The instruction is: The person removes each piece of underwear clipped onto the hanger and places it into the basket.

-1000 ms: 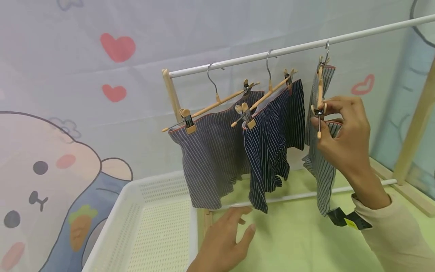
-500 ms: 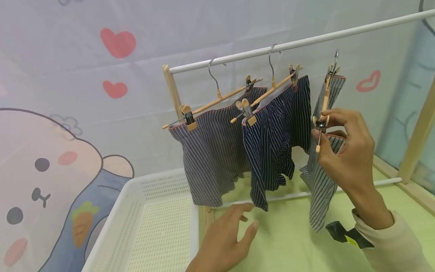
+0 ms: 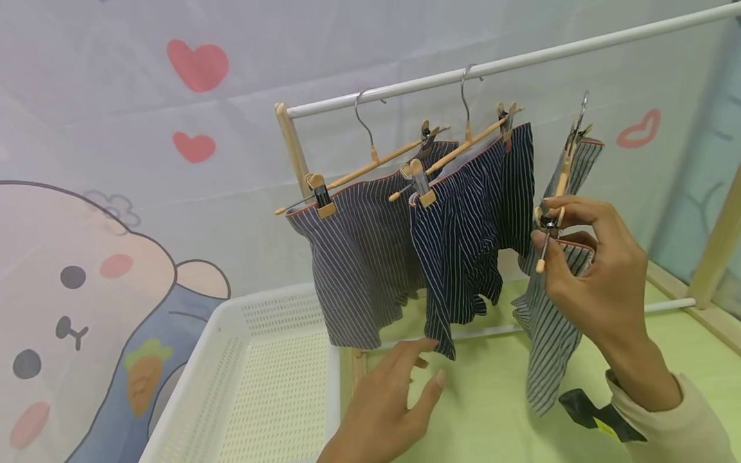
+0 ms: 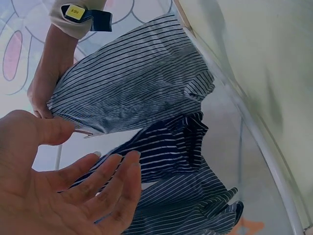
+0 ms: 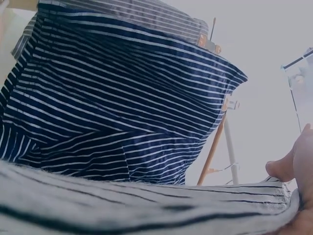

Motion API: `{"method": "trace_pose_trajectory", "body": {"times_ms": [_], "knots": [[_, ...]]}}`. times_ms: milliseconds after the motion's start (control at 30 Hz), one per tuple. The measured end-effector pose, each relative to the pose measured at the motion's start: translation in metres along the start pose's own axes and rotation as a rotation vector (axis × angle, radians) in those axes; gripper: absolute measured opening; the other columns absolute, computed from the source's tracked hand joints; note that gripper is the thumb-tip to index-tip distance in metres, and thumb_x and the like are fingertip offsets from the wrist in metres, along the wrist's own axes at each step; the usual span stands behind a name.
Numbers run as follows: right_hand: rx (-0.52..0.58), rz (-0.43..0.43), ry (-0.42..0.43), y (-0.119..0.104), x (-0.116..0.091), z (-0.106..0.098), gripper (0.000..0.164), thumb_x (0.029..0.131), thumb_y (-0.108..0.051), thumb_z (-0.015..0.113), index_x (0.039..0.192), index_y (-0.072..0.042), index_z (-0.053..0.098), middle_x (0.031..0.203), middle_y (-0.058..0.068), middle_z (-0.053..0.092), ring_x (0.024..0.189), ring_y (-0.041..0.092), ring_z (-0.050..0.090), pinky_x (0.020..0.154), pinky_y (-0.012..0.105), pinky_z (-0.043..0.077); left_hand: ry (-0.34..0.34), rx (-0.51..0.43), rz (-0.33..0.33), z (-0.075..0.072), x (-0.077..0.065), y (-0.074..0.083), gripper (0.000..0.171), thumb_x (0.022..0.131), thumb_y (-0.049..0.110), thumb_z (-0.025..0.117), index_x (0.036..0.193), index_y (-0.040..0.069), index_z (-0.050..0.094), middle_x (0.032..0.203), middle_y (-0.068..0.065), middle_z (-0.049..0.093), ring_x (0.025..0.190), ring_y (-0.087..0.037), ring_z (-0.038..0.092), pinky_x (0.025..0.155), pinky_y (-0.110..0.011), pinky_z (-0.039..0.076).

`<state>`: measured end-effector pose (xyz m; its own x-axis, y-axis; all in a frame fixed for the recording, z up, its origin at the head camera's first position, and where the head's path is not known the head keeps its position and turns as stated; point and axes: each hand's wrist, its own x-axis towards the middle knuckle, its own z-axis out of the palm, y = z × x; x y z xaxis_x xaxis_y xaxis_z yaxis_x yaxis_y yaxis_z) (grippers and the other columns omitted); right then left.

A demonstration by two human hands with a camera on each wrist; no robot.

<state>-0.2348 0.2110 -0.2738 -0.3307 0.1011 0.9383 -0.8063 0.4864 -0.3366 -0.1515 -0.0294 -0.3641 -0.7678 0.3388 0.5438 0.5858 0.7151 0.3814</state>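
Observation:
My right hand (image 3: 602,276) pinches the near clip end of a clip hanger (image 3: 563,183). Light grey striped shorts (image 3: 552,347) hang from it, and its metal hook shows below the rail, off it. In the right wrist view the thumb (image 5: 283,168) lies at the edge of these shorts. My left hand (image 3: 388,402) holds nothing; its fingers are loosely bent, with the fingertips close to the hem of navy striped shorts (image 3: 463,244). Those navy shorts and grey-blue striped shorts (image 3: 356,276) hang from two more clip hangers on the white rail (image 3: 532,60).
A white perforated basket (image 3: 199,366) stands at the left. The rack has a wooden post (image 3: 292,145) at the left, another (image 3: 718,238) at the right, and a lower white bar (image 3: 486,332). Behind it hangs a printed cloth (image 3: 278,51); the surface below is light green.
My right hand has moved down and slightly right with the hanger and light grey shorts, and the hook has come off the rail. My left hand stays nearly in place.

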Motion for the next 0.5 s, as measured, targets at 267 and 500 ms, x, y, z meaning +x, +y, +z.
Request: {"method": "trace_pose_trajectory", "body": {"times_ms": [267, 500], "knots": [[0.031, 0.02, -0.018, -0.011, -0.006, 0.004, 0.03, 0.073, 0.009, 0.065, 0.103, 0.011, 0.059, 0.108, 0.015, 0.064, 0.083, 0.007, 0.053, 0.076, 0.01, 0.045, 0.009, -0.056, 0.054, -0.002, 0.005, 0.006, 0.04, 0.098, 0.031, 0.048, 0.134, 0.016, 0.041, 0.128, 0.002, 0.054, 0.105, -0.005, 0.053, 0.076, -0.019, 0.051], [0.036, 0.031, -0.052, -0.022, -0.012, 0.008, 0.033, 0.074, 0.007, 0.066, 0.106, 0.009, 0.058, 0.109, 0.013, 0.064, 0.081, 0.007, 0.053, 0.077, 0.01, 0.045, -0.001, -0.089, 0.062, -0.005, 0.008, 0.01, 0.042, 0.099, 0.03, 0.047, 0.137, 0.015, 0.038, 0.131, 0.0, 0.052, 0.109, -0.006, 0.051, 0.079, -0.02, 0.051]]}}
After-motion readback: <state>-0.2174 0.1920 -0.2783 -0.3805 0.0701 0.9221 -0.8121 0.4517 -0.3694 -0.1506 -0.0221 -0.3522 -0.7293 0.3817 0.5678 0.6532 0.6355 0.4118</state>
